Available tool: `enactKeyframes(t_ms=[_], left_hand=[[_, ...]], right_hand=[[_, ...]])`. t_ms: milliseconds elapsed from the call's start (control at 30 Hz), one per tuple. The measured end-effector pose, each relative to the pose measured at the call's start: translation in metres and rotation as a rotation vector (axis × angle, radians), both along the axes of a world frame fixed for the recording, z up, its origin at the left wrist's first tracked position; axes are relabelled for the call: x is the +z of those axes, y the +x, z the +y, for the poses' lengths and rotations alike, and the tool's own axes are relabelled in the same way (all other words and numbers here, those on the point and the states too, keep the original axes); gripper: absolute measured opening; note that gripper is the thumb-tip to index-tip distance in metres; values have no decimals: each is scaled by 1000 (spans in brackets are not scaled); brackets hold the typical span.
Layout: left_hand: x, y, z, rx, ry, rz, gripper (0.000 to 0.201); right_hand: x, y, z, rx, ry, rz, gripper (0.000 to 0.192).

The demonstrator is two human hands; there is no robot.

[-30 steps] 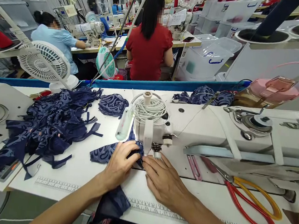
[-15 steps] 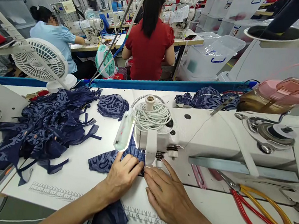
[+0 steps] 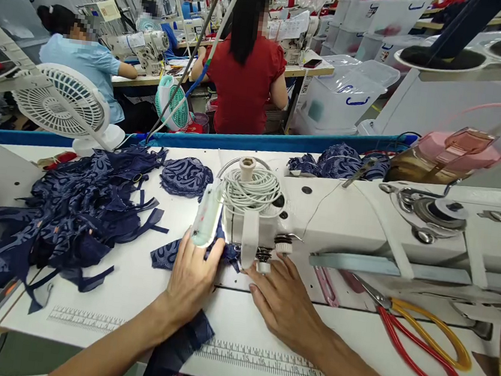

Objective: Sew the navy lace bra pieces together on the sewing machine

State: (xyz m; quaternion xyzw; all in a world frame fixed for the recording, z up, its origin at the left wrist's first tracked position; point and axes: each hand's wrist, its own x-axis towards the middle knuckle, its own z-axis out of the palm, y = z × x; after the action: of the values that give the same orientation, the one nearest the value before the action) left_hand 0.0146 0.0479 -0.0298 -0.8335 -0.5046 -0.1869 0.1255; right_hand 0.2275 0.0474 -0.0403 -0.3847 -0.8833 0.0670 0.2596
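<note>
My left hand (image 3: 190, 275) lies over a navy patterned lace fabric piece (image 3: 163, 256), fingers stretched forward and thumb apart. Its fingertips reach beside the lit lamp (image 3: 206, 219) on the sewing machine's head, which partly covers them. Close to the needle area, my right hand (image 3: 289, 307) rests on the machine bed with fingers spread, its index fingertip near the fabric's edge by the presser foot. The sewing machine (image 3: 320, 214) has a coil of pale cord (image 3: 250, 191) on top. Dark blue fabric (image 3: 182, 349) hangs over the table's front edge below my left wrist.
A heap of navy garment pieces (image 3: 85, 211) lies left, near a folded lace stack (image 3: 186, 176). Scissors with red and yellow handles (image 3: 423, 340) lie at right. A white fan (image 3: 64, 100) and a pink-lidded jug (image 3: 451, 153) stand behind. Co-workers sit beyond the blue edge.
My left hand has moved forward and left, its fingers straightening out from a bunched pose. The fabric has shifted away from me beneath the machine head. The view has shifted slightly.
</note>
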Motion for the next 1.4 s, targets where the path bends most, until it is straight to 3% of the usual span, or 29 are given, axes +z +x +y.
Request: enactKeyframes(t_ms=[67, 167, 267, 333, 400, 467, 533, 700, 800, 900, 1000, 1067, 1267, 1400], left_hand=[[-4, 4, -23, 29, 60, -18, 35], [-13, -11, -44, -120, 5, -4, 35], [-10, -54, -29, -97, -3, 130, 36], [1, -84, -9, -64, -14, 164, 41], [15, -98, 7, -2, 15, 153, 41], [23, -91, 14, 43, 46, 121, 29], [22, -65, 12, 51, 53, 84, 15], [-2, -2, 11, 163, 93, -11, 16], [-4, 1, 20, 179, 237, 13, 7], [6, -6, 20, 80, 350, 49, 15], [12, -7, 6, -114, 207, 75, 21], [10, -5, -6, -155, 55, 73, 19], [3, -7, -14, 28, -147, -48, 15], [6, -11, -5, 9, -213, -173, 24]], right_hand=[[2, 0, 4, -6, 28, -52, 33], [4, 1, 11, 42, 47, -123, 37], [4, 0, 15, 90, 33, -107, 37], [2, -1, 15, 94, 15, -63, 37], [0, -4, 13, 77, 2, -17, 36], [-3, -7, 11, 59, 3, 18, 36], [-5, -10, 9, 50, 17, 37, 36], [-9, -9, 8, 40, 30, 31, 40], [-9, -9, 8, 41, 16, 31, 39], [-7, -9, 8, 48, 4, 40, 35], [-6, -9, 8, 35, 17, 45, 33], [-5, -9, 8, 27, 26, 43, 34], [-6, -10, 8, 31, 11, 46, 34], [-9, -10, 12, 15, 61, 87, 30]])
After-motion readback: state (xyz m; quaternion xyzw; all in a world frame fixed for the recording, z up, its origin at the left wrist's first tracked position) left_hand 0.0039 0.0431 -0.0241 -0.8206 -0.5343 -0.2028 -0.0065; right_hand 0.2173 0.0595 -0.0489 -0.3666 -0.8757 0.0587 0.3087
